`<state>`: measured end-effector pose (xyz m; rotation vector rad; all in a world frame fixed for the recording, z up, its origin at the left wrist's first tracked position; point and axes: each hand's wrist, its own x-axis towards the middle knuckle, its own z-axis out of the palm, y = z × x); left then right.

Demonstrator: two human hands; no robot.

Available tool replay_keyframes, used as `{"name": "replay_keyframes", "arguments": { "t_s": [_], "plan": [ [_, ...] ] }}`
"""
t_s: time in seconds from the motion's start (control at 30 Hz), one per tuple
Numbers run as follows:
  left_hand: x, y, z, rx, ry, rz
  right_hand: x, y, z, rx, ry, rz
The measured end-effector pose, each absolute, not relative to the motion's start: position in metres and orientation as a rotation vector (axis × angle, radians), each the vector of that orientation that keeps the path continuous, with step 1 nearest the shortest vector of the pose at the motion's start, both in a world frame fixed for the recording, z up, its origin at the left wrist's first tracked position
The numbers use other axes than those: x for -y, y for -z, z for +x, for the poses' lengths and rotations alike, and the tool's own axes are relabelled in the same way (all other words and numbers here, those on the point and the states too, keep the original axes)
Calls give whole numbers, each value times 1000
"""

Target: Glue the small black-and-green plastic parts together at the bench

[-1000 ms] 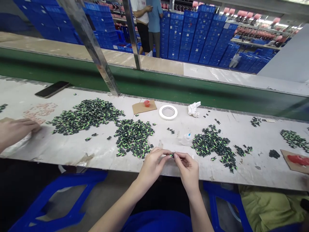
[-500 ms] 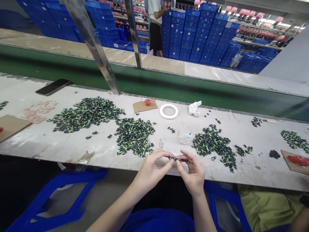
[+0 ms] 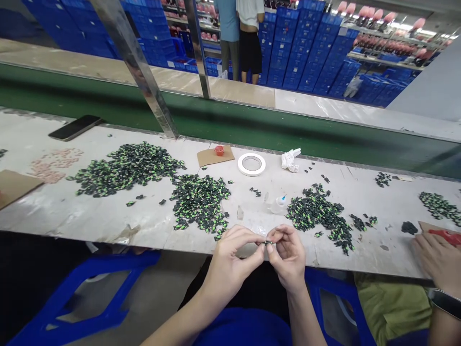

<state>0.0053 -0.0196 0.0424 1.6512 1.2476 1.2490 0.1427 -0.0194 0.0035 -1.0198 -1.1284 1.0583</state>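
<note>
Between the fingertips of both hands is a small dark part with green on it (image 3: 265, 242), mostly covered by the fingers. My left hand (image 3: 237, 250) pinches its left end, and my right hand (image 3: 287, 254) pinches the right end, just above the table's front edge. Beyond the hands to the left lies a heap of small black and green parts (image 3: 200, 202). A similar heap (image 3: 320, 214) spreads to the right. A small clear bottle with a blue tip (image 3: 279, 205) stands behind my right hand.
On the table (image 3: 151, 226) are a roll of white tape (image 3: 251, 165), a red-filled cup (image 3: 219, 150) on cardboard, crumpled tissue (image 3: 290, 160), a phone (image 3: 75, 128) and a larger heap (image 3: 129, 168). A co-worker's hand (image 3: 441, 259) rests at the far right. A metal post (image 3: 144, 81) rises behind.
My hands have shifted slightly right and down, still pinching the small part. A co-worker's hand has come onto the table at the right. A second person now shows in the background.
</note>
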Motion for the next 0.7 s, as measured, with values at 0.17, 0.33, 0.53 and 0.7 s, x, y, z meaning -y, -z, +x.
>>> {"name": "replay_keyframes", "arguments": {
  "t_s": [0.17,0.33,0.53,0.7],
  "plan": [
    [17,-33,8,-1158,-1252,1575,20,2,150,1158,-1069,-1035],
    [13,-21,4,-1102,-1101,1398,21,3,159,1290,-991,-1066],
    [11,-20,1,-1088,-1109,1441,27,-6,167,1629,-599,-1100],
    [12,-25,-1,-1033,-1142,1519,29,-7,167,1728,-424,-1058]
  ]
}}
